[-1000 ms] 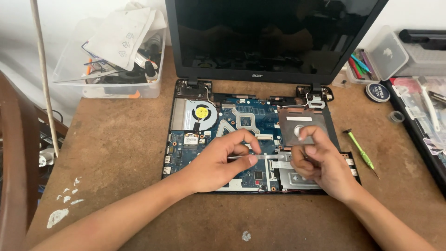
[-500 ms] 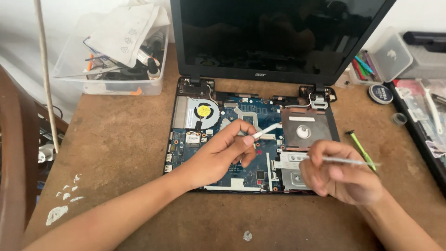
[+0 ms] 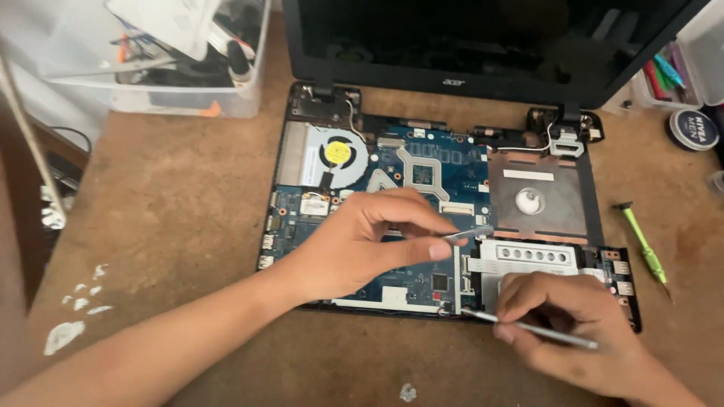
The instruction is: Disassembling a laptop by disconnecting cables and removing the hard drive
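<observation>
An opened laptop (image 3: 596,218) lay on a brown wooden table (image 3: 173,218), its bottom cover off so that the blue motherboard (image 3: 392,283) and the round cooling fan (image 3: 337,154) with a yellow centre showed; its dark screen (image 3: 483,38) stood open at the far side. The person's left hand (image 3: 362,245) rested over the middle of the board, thumb and forefinger pinched narrowly on a flat grey ribbon cable (image 3: 469,234) lifted just above it. The right hand (image 3: 573,324) sat at the laptop's near right corner, fingers curled around a thin silver tool (image 3: 528,328), tweezers or a probe, whose tip touched the board's near edge. A green-handled screwdriver (image 3: 645,245) lay on the table just right of the laptop. A clear plastic bin (image 3: 162,98) of cables and parts stood at the far left, and a round dark tin (image 3: 694,130) at the far right.
</observation>
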